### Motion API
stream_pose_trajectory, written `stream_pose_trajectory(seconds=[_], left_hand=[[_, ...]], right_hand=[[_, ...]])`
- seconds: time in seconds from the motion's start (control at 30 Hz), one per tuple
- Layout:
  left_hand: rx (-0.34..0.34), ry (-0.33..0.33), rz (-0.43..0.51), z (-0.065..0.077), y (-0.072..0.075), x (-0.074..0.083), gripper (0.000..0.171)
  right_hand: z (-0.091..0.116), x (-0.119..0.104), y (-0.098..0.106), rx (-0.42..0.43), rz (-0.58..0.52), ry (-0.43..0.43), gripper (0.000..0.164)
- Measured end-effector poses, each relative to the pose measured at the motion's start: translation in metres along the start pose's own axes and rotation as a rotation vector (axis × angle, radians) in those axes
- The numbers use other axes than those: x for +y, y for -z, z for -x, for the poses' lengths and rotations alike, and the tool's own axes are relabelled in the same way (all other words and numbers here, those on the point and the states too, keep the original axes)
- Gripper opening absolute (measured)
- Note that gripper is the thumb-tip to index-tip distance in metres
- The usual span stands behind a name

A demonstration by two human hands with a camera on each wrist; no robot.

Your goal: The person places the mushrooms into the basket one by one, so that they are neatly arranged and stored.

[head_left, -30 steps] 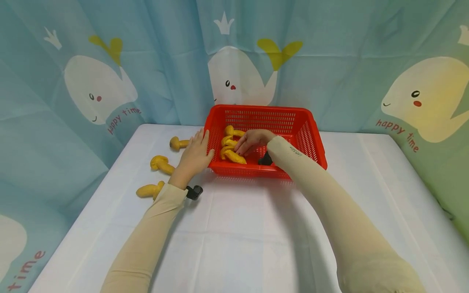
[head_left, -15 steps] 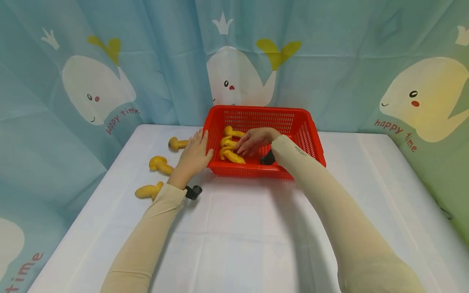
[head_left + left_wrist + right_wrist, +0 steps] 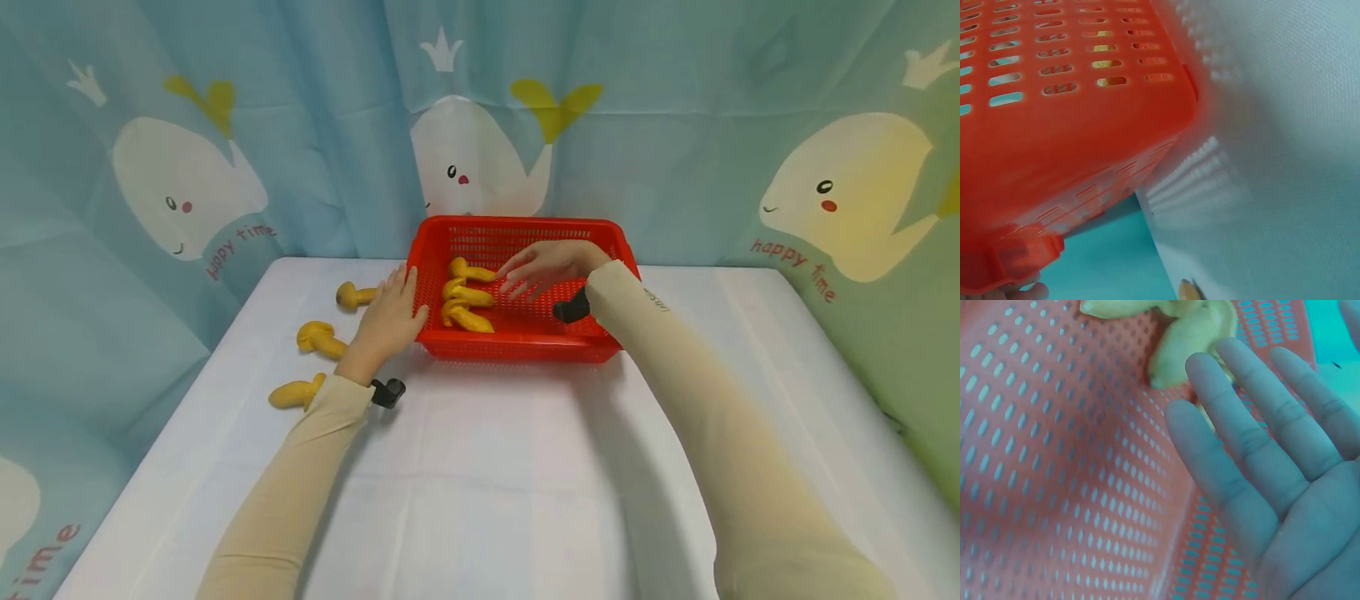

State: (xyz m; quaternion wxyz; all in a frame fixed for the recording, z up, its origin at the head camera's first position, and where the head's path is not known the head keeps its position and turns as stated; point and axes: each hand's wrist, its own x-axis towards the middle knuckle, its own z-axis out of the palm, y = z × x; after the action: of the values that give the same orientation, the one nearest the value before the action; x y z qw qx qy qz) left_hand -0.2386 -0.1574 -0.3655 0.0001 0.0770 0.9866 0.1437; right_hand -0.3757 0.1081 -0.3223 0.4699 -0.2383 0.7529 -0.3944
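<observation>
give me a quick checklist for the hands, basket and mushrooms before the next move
1. Right hand empty: ok, fingers loosely spread.
2. Fingers clear of the rearmost mushroom: cannot tell, they nearly meet its stem in the head view.
3. Left hand against the left edge of the red basket: ok.
4. Basket upright on the table: ok.
5. Mushrooms all inside: not ok, three in, three others on the table at left.
</observation>
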Motion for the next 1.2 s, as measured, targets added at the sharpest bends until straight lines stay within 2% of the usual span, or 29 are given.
stream_pose_trajectory(seconds=[0.13,0.37,0.6,0.8,1.2], left_hand=[[-0.008,-0.004,-0.008,-0.003,0.000,-0.001,0.068],[-0.025,-0.003,-0.005,-0.006,-0.001,-0.003,0.069],[-0.023,-0.006,-0.002,-0.009,-0.001,-0.003,0.069],[-0.017,-0.006,0.008,-0.012,-0.002,-0.005,0.069],[-0.015,-0.020,0.000,-0.015,-0.004,-0.005,0.069]], right_hand=[[0.018,0.001,0.007,0.040,-0.008,0.008,0.048],[0.056,0.005,0.010,0.133,0.107,0.030,0.046],[0.089,0.014,0.009,0.224,0.119,0.079,0.044],[0.109,0.025,0.006,0.285,0.147,0.084,0.043],[0.149,0.046,-0.001,0.403,0.178,0.090,0.052]])
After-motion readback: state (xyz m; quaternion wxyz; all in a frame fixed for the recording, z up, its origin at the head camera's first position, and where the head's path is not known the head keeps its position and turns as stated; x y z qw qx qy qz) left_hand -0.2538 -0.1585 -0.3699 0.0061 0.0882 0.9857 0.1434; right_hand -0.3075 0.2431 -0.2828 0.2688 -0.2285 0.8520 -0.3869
